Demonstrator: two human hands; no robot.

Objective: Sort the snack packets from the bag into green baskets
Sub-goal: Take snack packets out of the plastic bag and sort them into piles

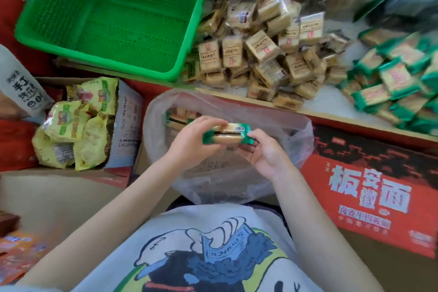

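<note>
A green snack packet (227, 134) is held over the clear bag (294, 140). It is pinched at one end by the left hand (196, 142) and at the other by the right hand (265, 152).

Everything is lit evenly by bright, soft daylight with only faint shadows, the picture is smeared by motion blur, worst at the packets (400, 78) on the right, and the edges are bent by wide-angle distortion.

**Boxes and noodle packs ring the floor**

A red carton (369, 187) with white lettering lies at right. At left, yellow packs (73, 123) fill an open cardboard box (125, 125), beside a white bottle (20, 83). Orange wrappers (16, 253) sit bottom left.
</note>
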